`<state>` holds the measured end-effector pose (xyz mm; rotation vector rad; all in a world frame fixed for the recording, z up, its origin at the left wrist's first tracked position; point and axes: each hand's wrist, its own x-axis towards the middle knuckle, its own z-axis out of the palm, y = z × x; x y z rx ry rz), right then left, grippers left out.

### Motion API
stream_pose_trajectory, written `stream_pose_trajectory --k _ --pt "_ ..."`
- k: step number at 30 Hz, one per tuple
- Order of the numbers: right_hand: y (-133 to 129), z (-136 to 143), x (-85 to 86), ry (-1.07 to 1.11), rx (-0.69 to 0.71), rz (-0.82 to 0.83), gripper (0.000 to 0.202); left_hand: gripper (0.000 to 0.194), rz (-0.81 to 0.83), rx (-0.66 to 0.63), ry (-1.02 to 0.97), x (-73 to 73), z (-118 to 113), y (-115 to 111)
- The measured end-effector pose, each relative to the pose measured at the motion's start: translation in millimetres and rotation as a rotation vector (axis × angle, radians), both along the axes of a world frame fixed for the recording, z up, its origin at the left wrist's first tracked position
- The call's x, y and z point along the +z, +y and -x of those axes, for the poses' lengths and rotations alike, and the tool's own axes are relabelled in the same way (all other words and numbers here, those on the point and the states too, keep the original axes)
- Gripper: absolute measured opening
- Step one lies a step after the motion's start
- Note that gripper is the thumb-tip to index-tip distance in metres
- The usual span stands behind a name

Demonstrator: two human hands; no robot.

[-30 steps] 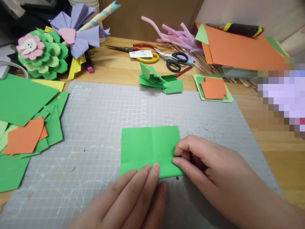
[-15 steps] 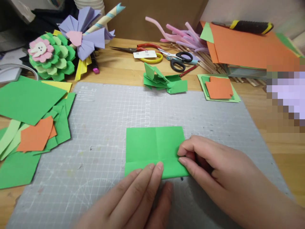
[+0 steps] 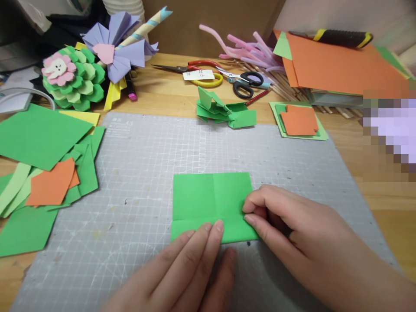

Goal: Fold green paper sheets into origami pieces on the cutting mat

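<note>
A green paper square (image 3: pixel 208 199) lies on the grey cutting mat (image 3: pixel 136 173), creased down the middle, with its near edge folded up into a narrow strip. My left hand (image 3: pixel 185 273) lies flat, fingertips pressing that strip near its middle. My right hand (image 3: pixel 292 234) pinches the paper's right edge at the fold between thumb and forefinger.
Folded green pieces (image 3: pixel 224 113) sit at the mat's far edge, with two pairs of scissors (image 3: pixel 224 77) behind them. Green and orange sheets (image 3: pixel 42 173) lie left, a paper flower (image 3: pixel 73 80) back left, and orange paper stacks (image 3: pixel 334 65) at right.
The view shifted slightly, so everything sits a little further right. Both hands stay on the green paper in the same hold.
</note>
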<state>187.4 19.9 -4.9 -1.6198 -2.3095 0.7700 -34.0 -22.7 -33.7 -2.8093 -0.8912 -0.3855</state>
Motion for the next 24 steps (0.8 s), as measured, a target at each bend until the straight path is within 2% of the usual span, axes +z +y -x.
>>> stream_pose_trajectory --k 9,16,24 --pt "-1.1 4.0 -1.1 -0.068 -0.047 -0.114 0.017 0.036 0.005 -0.028 0.032 -0.3 1.1 -0.2" --pt "0.4 2.3 0.6 -0.029 -0.05 -0.014 0.007 0.036 0.007 -0.037 0.072 2.2 2.3 0.3" --pt "-0.7 -0.5 -0.4 0.0 -0.063 0.039 0.013 0.035 -0.014 -0.037 0.073 2.3 2.8 -0.4"
